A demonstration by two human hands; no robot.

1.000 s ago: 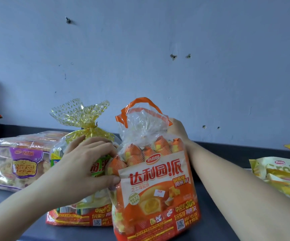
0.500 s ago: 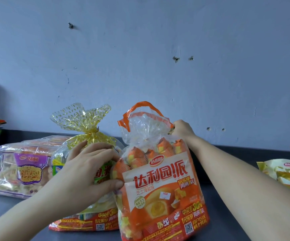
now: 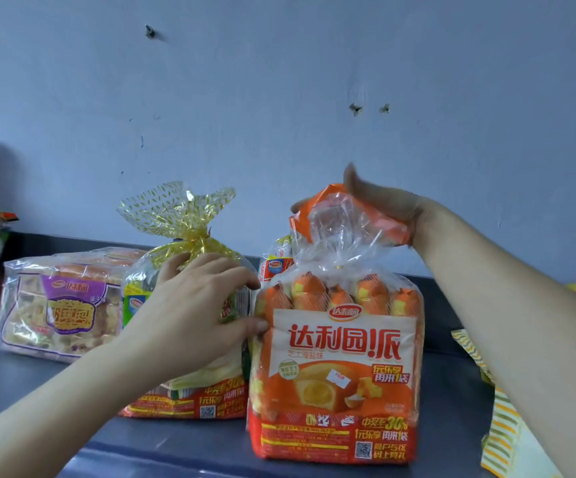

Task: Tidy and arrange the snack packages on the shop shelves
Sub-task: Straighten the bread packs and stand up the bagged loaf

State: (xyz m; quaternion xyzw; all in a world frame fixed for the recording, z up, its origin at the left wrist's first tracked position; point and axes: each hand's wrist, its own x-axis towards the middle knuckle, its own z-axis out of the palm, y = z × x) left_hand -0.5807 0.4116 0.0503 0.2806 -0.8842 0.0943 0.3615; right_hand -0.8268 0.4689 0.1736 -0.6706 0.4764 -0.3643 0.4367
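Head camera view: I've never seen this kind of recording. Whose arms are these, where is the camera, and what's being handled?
No machine here: a person wears one wide-angle camera on the head, looking forward and down, so the two bare arms are their own. The right hand grips the top of the orange pack, which stands upright on the dark shelf. The left hand rests on the gold-tied bag beside it. A purple-labelled pack lies further left, a yellow striped pack at the right.

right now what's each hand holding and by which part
Right hand grips the orange bag by its top handle. Left hand holds nothing; it rests open on the yellow-tied bag.
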